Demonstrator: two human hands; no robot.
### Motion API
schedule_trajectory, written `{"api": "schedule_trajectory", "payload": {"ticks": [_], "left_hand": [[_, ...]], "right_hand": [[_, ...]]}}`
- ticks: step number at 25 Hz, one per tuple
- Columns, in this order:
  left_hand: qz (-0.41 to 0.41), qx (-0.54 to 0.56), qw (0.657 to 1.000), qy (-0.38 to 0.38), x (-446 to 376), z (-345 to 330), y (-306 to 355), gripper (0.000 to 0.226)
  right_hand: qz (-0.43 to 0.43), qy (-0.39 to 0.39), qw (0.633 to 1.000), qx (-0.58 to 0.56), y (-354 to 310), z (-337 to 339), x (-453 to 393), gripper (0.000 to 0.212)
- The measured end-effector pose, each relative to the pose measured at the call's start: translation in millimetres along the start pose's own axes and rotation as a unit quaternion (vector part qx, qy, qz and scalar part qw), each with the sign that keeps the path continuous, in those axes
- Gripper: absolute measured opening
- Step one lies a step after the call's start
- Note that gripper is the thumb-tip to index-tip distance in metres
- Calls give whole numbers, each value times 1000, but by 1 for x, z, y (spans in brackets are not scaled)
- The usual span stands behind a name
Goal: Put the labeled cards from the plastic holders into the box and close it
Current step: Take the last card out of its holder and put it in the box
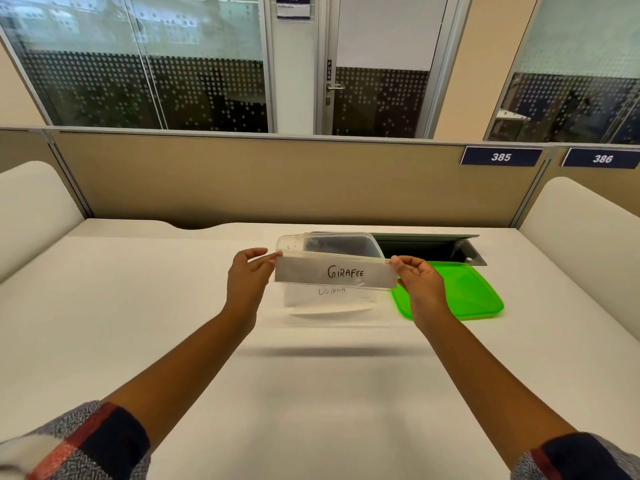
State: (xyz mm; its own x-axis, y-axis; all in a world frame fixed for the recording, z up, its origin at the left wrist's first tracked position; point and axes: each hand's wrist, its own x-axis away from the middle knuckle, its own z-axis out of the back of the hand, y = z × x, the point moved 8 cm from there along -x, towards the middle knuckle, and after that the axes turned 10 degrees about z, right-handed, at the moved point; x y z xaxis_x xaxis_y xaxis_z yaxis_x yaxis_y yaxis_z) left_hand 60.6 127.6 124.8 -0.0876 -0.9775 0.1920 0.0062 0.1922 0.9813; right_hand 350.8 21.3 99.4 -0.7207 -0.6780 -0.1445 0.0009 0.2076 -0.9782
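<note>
A clear plastic holder (335, 274) with a white card inside, hand-lettered "GIRAFEE", is held up above the white desk (138, 323), its long axis running left to right across the view and its lettered face turned toward the camera, the writing upright. The right end sits slightly lower than the left, so the strip tilts a little. The left hand (247, 277) pinches the left end between thumb and fingertips, the other fingers loosely curled; the right hand (417, 276) grips the right end the same way, thumb on top and fingers behind. Directly below and behind the held strip, a second clear holder (329, 299) lies flat on the desk with a card whose faint writing seems to read "OSTRICH"; its long axis also runs left to right. Behind the held holder stands a clear plastic box (332, 244), open, partly hidden by the strip; whether anything is inside it cannot be told. Just to the right of the right hand, a bright green lid (467, 292) lies flat on the desk, apart from the box. Behind the lid, a dark cable hatch (433, 247) is set into the desk with its flap raised. A beige partition (277, 178) backs the desk, carrying blue plates numbered 385 (501, 156) and 386 (602, 158).
</note>
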Motion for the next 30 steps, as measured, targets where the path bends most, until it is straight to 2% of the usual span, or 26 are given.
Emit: {"api": "schedule_trajectory", "payload": {"ticks": [5, 11, 13, 16, 21, 26, 30], "left_hand": [[6, -24, 1000, -14, -19, -16, 3, 24], [8, -22, 1000, -22, -41, -26, -3, 30], [24, -27, 999, -15, -51, -27, -9, 31], [41, -48, 998, 4, -66, -28, -18, 37], [54, -132, 989, 39, -88, -26, -27, 43], [55, -228, 971, 54, -99, -24, -40, 41], [46, -242, 969, 36, -110, -26, -42, 40]], "right_hand": [[-72, 14, 994, -81, 13, -10, -24, 10], [-53, 28, 995, -86, 18, -16, -49, 15], [-51, 30, 997, -53, 22, -19, -55, 8], [-35, 40, 999, -11, 30, -21, -64, 25], [-11, 39, 998, 51, 35, -24, -74, 31], [5, -35, 981, 190, 51, -25, -83, 38], [13, -93, 959, 266, 59, -37, -85, 40]]}}
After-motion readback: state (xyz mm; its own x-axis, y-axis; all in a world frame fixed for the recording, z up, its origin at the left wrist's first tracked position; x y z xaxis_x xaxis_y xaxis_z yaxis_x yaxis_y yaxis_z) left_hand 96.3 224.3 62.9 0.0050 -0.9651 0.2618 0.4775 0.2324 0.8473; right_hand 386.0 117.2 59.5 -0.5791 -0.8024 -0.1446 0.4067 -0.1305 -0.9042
